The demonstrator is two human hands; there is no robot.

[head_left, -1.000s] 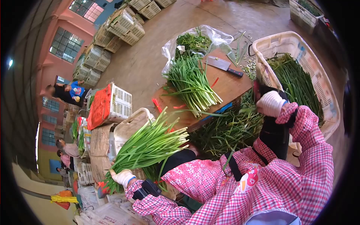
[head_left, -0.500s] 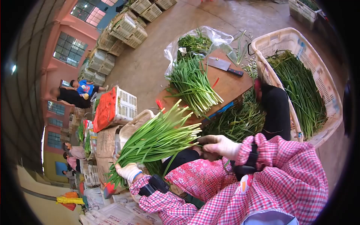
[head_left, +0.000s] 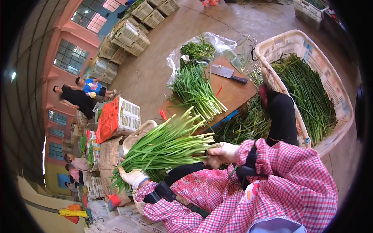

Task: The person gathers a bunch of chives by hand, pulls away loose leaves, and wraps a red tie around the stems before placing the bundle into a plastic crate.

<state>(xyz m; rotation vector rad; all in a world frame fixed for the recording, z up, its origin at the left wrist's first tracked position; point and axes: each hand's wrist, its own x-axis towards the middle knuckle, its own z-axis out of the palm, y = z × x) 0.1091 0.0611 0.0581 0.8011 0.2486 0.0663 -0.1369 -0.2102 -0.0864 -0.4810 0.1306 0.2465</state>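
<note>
A loose bunch of garlic chives [head_left: 167, 143] lies across my lap, leaf tips to the left and pale stem ends to the right. My left hand [head_left: 134, 178], in a white glove, is closed around the leafy end. At the stem ends, my gloved right hand [head_left: 223, 152] pinches some stalks; its fingertips are partly hidden. Beyond the bunch, a trimmed pile of garlic chives [head_left: 198, 91] rests on a brown board [head_left: 237, 91]. A cleaver [head_left: 228, 73] lies flat on that board, its dark handle to the right.
To the right stands a large white plastic basket [head_left: 345, 101] with long chives inside. A clear plastic bag [head_left: 223, 40] of greens sits behind the board. Leaf scraps [head_left: 244, 126] lie below it. Crates [head_left: 130, 110] and other people [head_left: 75, 99] are at left.
My right hand has shifted slightly left, to the stem ends of the bunch. My left hand keeps its hold. The view has moved slightly.
</note>
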